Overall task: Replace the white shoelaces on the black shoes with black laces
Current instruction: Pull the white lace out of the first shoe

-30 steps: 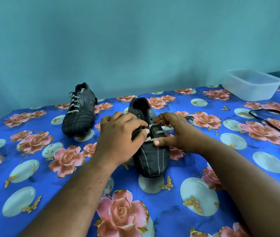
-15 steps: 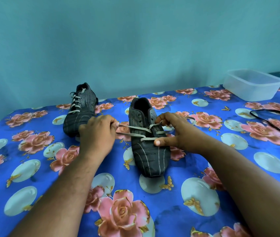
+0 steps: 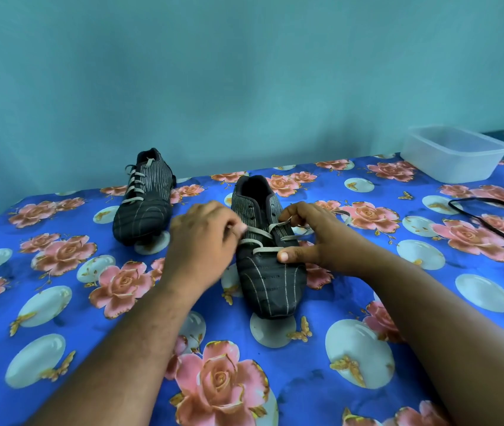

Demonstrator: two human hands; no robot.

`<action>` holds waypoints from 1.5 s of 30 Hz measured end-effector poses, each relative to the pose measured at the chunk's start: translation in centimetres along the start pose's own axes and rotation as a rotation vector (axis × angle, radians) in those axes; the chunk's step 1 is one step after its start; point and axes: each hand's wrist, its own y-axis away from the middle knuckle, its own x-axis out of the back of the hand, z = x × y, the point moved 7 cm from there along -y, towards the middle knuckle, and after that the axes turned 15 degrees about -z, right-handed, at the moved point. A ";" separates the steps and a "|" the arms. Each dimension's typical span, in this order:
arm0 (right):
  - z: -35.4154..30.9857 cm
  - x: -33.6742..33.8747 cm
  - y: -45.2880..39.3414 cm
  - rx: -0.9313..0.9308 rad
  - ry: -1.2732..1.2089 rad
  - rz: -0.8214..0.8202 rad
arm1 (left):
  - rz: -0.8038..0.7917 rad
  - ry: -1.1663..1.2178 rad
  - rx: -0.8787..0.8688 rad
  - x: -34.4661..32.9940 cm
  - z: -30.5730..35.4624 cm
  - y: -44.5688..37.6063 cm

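Pinching the white lace (image 3: 255,231) at the near shoe's (image 3: 267,272) left side, the left hand (image 3: 203,241) has its fingers curled, the lace running from its fingertips across the tongue. Right hand (image 3: 312,238) grips the same lace on the right side: forefinger and curled fingers hold a loop near the eyelets, thumb stretched out and pressing on the lowest lace crossing. Upper eyelets of this shoe stand unlaced; lace remains only in the lower rows. Shoe sits toe toward the camera, at the middle of the flowered blue cloth (image 3: 60,318).

Second shoe (image 3: 144,201) stands to the left and farther back, fully laced in white, apart from both hands.

Black laces (image 3: 496,222) lie loose on the cloth at far right. Clear plastic tub (image 3: 456,155) sits behind them, near the teal wall (image 3: 244,72).
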 end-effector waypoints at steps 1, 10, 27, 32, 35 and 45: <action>0.1 0.0 0.0 0.001 -0.006 -0.001 | 0.013 -0.017 0.106 0.3 -1.2 0.0; 0.1 0.0 -0.1 0.009 0.000 0.006 | 0.023 0.154 -0.006 0.7 -0.3 0.1; 0.1 0.0 0.0 0.005 -0.004 -0.002 | -0.004 0.161 0.127 0.2 -2.6 0.0; 0.2 0.1 -0.2 0.014 -0.006 0.007 | -0.060 0.125 -0.109 -0.8 1.8 0.2; 0.1 0.0 -0.2 0.015 -0.009 0.009 | -0.055 0.123 -0.106 -1.0 1.4 0.1; 0.0 0.0 0.0 0.006 -0.004 0.005 | -0.031 0.077 0.226 -0.6 -3.5 -0.1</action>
